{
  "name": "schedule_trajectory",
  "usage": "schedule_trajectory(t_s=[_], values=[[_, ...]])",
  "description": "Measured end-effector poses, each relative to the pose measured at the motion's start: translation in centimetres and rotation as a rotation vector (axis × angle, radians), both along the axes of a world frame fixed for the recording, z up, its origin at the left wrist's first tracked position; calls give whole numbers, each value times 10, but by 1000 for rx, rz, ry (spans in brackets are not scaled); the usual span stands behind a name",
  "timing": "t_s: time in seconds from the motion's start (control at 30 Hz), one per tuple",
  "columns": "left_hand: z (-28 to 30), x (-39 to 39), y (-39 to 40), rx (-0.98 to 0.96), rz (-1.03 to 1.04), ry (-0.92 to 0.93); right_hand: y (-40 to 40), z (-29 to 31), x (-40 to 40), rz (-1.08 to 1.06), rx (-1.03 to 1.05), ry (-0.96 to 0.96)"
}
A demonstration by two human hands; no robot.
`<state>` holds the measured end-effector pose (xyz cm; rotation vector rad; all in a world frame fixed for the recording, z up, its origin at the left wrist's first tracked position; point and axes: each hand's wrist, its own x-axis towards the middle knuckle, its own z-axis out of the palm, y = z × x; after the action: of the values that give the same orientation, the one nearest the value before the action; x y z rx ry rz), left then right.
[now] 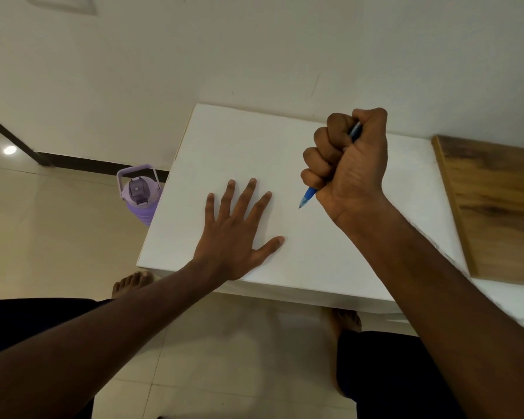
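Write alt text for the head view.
The right hand grips a blue pen in its fist, tip down over a white surface; the left hand lies flat on it, fingers spread. A purple bottle stands on the floor beside it.

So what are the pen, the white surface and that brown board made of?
Pen: likely plastic, glossy translucent blue barrel. White surface: matte, plain, no shine; paper or a painted panel, hard to tell. Board: wood or wood-look laminate, brown grain streaks showing.

A blue pen [307,197] slants tip-down over the flat white sheet [239,146].
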<state>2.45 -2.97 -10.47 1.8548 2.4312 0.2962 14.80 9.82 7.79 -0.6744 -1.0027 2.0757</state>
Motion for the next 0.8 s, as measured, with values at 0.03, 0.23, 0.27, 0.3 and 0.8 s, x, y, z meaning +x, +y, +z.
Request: schedule_trajectory(t_s=[0.03, 0.23, 0.27, 0.3, 0.8], values=[[1, 0, 0, -1, 0, -1, 0, 0, 0, 8, -15, 9], [3, 2, -1, -5, 1, 0, 0, 0, 0, 14, -5, -19], [3, 2, -1, -5, 1, 3, 0, 0, 0, 20, -11, -22], [3, 2, -1, -6, 1, 6, -1, 0, 0, 32, -26, -15], [-3, 0, -1, 17, 2, 10, 1, 0, 1, -19, -7, 5]])
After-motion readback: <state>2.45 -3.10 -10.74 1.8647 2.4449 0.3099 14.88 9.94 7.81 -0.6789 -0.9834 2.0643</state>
